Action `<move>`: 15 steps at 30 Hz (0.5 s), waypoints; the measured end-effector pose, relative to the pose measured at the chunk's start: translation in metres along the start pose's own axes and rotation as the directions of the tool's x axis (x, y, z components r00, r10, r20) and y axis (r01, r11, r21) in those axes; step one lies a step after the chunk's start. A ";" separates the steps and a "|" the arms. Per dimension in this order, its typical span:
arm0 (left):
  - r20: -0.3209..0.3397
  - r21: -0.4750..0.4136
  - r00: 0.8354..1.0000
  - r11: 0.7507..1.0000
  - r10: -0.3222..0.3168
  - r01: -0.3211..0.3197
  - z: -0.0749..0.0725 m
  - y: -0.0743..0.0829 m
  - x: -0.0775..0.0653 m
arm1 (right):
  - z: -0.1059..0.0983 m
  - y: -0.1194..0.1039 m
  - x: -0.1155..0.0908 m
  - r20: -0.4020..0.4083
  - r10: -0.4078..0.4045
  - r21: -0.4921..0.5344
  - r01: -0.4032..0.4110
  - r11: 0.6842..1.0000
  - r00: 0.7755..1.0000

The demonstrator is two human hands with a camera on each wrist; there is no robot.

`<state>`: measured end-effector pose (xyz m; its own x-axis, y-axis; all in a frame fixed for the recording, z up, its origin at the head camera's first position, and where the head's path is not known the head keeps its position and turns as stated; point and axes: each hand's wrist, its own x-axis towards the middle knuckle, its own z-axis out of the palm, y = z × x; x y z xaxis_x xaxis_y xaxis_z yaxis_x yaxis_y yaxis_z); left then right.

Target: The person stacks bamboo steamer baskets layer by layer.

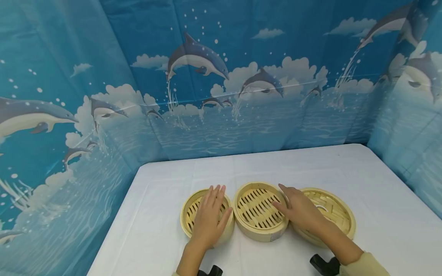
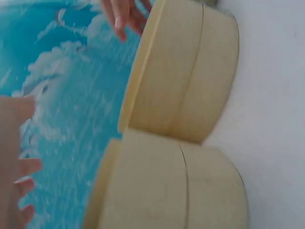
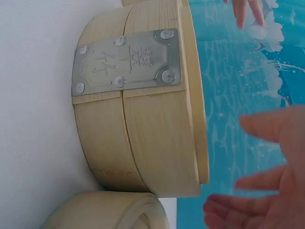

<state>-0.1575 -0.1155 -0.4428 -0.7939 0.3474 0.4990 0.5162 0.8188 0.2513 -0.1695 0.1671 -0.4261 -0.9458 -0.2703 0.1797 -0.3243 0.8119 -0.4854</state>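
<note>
Three round bamboo steamer baskets stand side by side on a white table. Over the left steamer basket (image 1: 225, 237) hovers my left hand (image 1: 208, 220), fingers straight and spread, nothing held. The middle steamer basket (image 1: 257, 234) is uncovered, its slatted floor showing. My right hand (image 1: 302, 211), thumb and fingers extended, is above the gap between the middle basket and the right one, overlapping both in the head view. A woven lid (image 1: 336, 214) with a white loop tops the right basket. In the right wrist view, a riveted metal plate (image 3: 126, 62) shows on the middle basket's side.
White cloth (image 1: 155, 214) covers the table beneath the baskets. Blue curtains (image 1: 221, 126) printed with dolphins and waves hang behind the table and along both sides. Black camera mounts (image 1: 326, 264) sit at both wrists.
</note>
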 end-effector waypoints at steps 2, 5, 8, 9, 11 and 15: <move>-0.135 -0.047 0.988 0.997 -0.073 0.067 0.000 -0.011 -0.006 | 0.000 0.001 0.003 0.011 0.093 0.036 -0.093 0.995 0.996; -0.275 -0.104 0.942 0.980 -0.194 0.171 0.000 -0.027 -0.016 | -0.001 0.004 0.005 0.063 0.202 0.054 -0.206 0.977 0.977; -0.336 -0.140 0.894 0.954 -0.297 0.264 0.001 -0.040 -0.026 | 0.000 0.007 0.007 0.128 0.265 0.046 -0.273 0.961 0.956; -0.335 -0.155 0.881 0.942 -0.334 0.298 0.002 -0.044 -0.029 | 0.000 0.008 0.007 0.140 0.269 0.038 -0.277 0.960 0.953; -0.310 -0.204 0.856 0.908 -0.414 0.366 0.004 -0.049 -0.036 | 0.001 0.010 0.008 0.155 0.272 0.028 -0.279 0.960 0.950; -0.187 -0.387 0.779 0.774 -0.599 0.502 0.011 -0.054 -0.048 | 0.006 0.014 0.010 0.172 0.266 0.024 -0.274 0.962 0.949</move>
<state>-0.1507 -0.1717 -0.4893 -0.8672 -0.3052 0.3936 0.1253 0.6311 0.7655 -0.1835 0.1729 -0.4361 -0.9859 -0.1299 -0.1058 -0.0534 0.8421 -0.5367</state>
